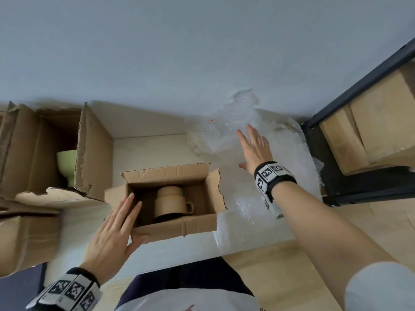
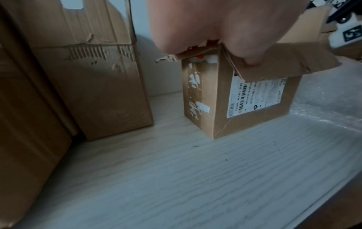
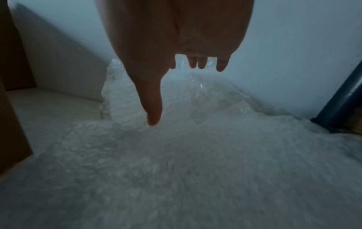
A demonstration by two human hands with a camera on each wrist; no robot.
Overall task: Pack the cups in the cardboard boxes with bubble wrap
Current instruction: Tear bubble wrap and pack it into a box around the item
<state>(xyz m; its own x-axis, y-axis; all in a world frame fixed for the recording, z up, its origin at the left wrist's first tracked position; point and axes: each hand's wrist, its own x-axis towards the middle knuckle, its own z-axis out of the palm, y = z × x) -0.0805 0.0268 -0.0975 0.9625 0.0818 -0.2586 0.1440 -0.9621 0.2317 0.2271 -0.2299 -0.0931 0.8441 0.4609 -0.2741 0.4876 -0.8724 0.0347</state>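
A small open cardboard box (image 1: pixel 197 225) stands on the pale table (image 1: pixel 152 149) and holds a tan mug (image 1: pixel 171 204) with its handle to the right. My left hand (image 1: pixel 112 234) lies flat on the box's near left corner, fingers straight over the rim, thumb against the front wall; the left wrist view shows the box (image 2: pixel 252 106) with a shipping label. My right hand (image 1: pixel 253 149) reaches out flat, fingers spread, above the pile of clear bubble wrap (image 1: pixel 226 131) at the back right; the bubble wrap (image 3: pixel 186 155) fills the right wrist view below the hand (image 3: pixel 176 86).
A taller open box (image 1: pixel 96 153) at the left holds a pale green cup (image 1: pixel 66 164). More cardboard boxes (image 1: pixel 24 243) stand at the near left. A dark metal shelf (image 1: pixel 336 153) with boxes stands at the right. The wall (image 1: pixel 202 52) runs behind the table.
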